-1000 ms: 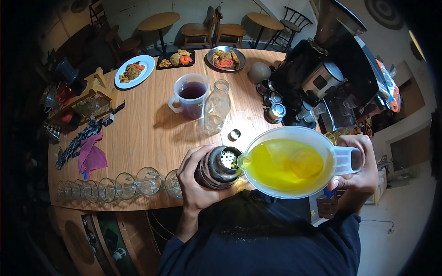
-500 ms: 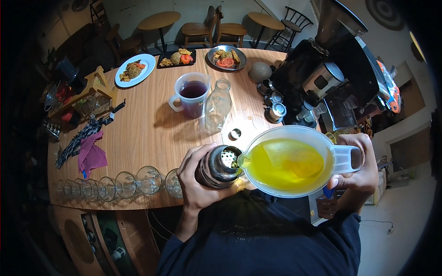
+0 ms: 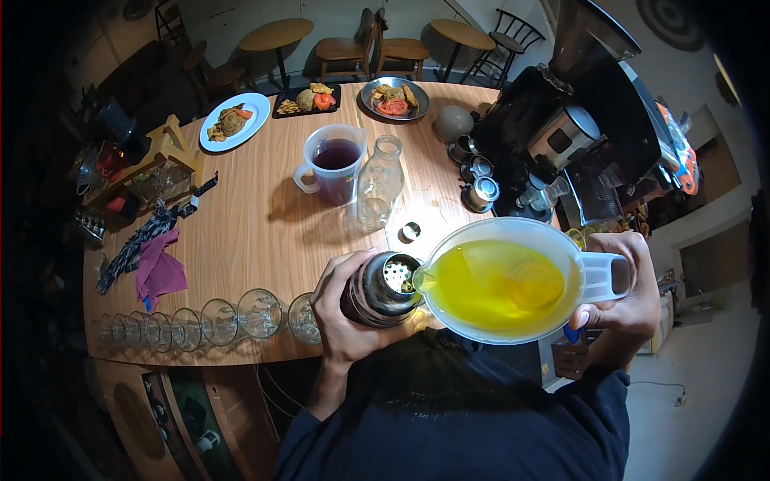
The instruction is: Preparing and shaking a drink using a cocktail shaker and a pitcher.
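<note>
My left hand is wrapped around a dark metal cocktail shaker, whose perforated strainer top faces up. In my right hand is the handle of a translucent plastic measuring jug, tilted to the left. Yellow liquid fills much of the jug, and its spout meets the shaker's rim over the strainer. Whether liquid is flowing between them is hard to make out. A small round metal cap lies on the table just beyond the shaker.
A jug of dark purple liquid and a clear glass bottle stand ahead. Several glasses line the near left edge by a purple cloth. Food sits on a white plate at the far side. A black coffee grinder stands right.
</note>
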{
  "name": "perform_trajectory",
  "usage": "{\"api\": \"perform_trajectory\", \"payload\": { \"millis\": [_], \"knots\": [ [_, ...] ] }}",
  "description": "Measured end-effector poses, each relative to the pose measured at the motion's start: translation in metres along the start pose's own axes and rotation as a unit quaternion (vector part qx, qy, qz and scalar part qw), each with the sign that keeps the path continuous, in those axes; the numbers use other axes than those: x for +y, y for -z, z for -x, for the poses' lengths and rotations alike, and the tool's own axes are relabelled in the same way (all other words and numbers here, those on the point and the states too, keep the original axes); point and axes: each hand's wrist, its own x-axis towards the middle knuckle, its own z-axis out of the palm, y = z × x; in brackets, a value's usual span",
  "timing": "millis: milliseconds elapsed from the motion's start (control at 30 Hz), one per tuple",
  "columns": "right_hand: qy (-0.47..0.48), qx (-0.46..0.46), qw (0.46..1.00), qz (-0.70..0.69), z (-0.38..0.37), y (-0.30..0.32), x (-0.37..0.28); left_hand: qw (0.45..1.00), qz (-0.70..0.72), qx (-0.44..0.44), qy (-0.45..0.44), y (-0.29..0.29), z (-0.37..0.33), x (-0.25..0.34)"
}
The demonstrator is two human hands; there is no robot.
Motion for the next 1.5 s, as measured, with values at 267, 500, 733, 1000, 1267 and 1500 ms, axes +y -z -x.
{"api": "perform_trajectory", "payload": {
  "millis": [267, 500, 733, 1000, 1267, 1500],
  "knots": [
    [-0.005, 0.014, 0.999, -0.043, 0.000, -0.005, -0.006, 1.000, 0.007, -0.013, 0.013, 0.000, 0.005, -0.003],
    [-0.017, 0.007, 0.999, -0.046, 0.002, -0.007, -0.018, 1.000, 0.005, -0.006, -0.019, -0.002, 0.007, -0.008],
    [0.021, -0.032, 0.999, -0.030, 0.002, -0.003, -0.015, 0.999, 0.010, 0.006, -0.036, -0.004, 0.005, -0.005],
    [0.021, -0.041, 0.998, -0.034, 0.003, 0.000, -0.012, 0.999, 0.014, 0.011, -0.045, -0.005, 0.008, -0.007],
    [0.029, -0.068, 0.997, -0.004, 0.002, 0.003, -0.013, 0.998, 0.015, 0.017, -0.058, -0.005, 0.006, -0.008],
    [0.056, -0.089, 0.994, 0.010, 0.000, 0.007, -0.011, 0.998, 0.017, 0.021, -0.061, -0.005, 0.008, -0.009]
  ]
}}
